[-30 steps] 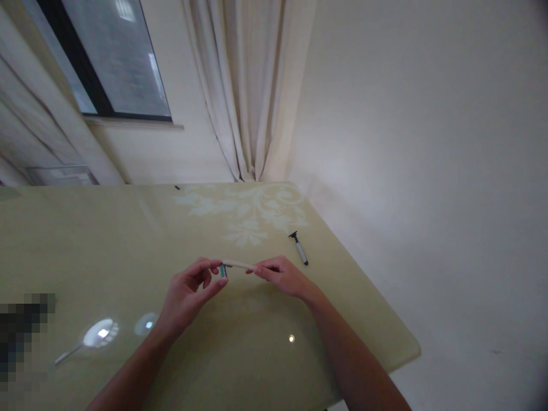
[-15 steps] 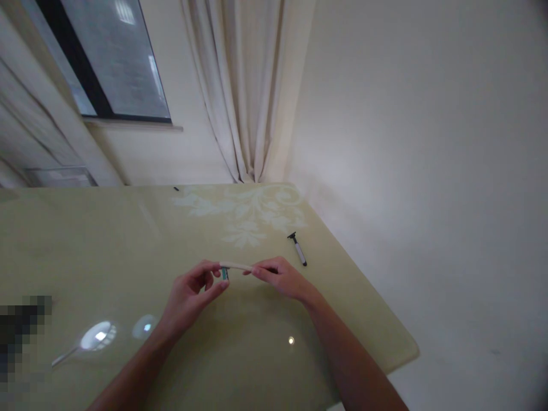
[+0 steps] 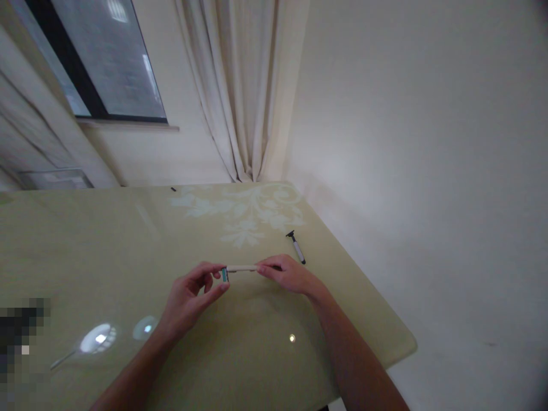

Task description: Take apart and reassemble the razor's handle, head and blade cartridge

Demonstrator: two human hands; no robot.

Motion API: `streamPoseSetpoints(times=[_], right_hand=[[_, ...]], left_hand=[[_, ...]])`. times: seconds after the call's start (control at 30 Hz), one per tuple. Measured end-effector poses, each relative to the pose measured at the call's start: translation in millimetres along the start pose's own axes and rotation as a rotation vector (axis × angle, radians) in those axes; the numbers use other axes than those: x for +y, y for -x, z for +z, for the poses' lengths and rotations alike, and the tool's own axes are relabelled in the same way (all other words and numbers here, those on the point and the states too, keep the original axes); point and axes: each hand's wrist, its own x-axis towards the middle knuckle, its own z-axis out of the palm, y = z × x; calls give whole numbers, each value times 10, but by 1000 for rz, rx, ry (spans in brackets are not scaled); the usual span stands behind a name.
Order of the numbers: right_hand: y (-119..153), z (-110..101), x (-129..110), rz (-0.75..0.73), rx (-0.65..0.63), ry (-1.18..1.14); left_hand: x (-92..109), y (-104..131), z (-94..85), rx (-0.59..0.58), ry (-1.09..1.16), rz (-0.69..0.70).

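Above the near part of the table, my left hand (image 3: 192, 294) pinches a small teal-and-dark piece (image 3: 225, 275) shaped like a razor head between thumb and fingertips. A thin pale strip (image 3: 241, 268) runs level from the top of that piece to my right hand (image 3: 282, 273). The right thumb and fingers are closed on the strip's other end. Whether the strip and the teal piece are joined I cannot tell. A razor (image 3: 297, 246) with a black head and grey handle lies on the table just beyond my right hand.
The glossy pale table (image 3: 240, 354) has a white floral pattern and reflects lights. A small black piece (image 3: 173, 189) lies at its far edge. A wall (image 3: 406, 171) borders the right side. Curtains (image 3: 240, 97) and a window (image 3: 124, 63) are behind. A pixelated dark patch covers the lower left.
The pale strip looked slightly bowed and now appears straight. My right hand has shifted a little to the right. My left hand keeps nearly the same place and pinch.
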Motion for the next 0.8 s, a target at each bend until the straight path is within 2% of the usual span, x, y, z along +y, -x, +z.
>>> streamPoseSetpoints(times=[0.1,0.23,0.37,0.53,0.67,0.8], right_hand=[[7,1,-5,-26,32,-32],[-3,46,-23,-15,-44,-1],[-7,27,-29,-37,13,43],[-10,3,-30,-87,-7,22],[-7,-20,-10,-52,96,63],[-17,1,-25,-71,64,41]], left_hand=[[20,5,-3,7,-41,23],[40,6,12,30,-119,89],[59,13,40,-3,-161,135],[71,12,28,50,-215,165],[46,8,-10,65,-243,179],[22,12,-52,83,-246,171]])
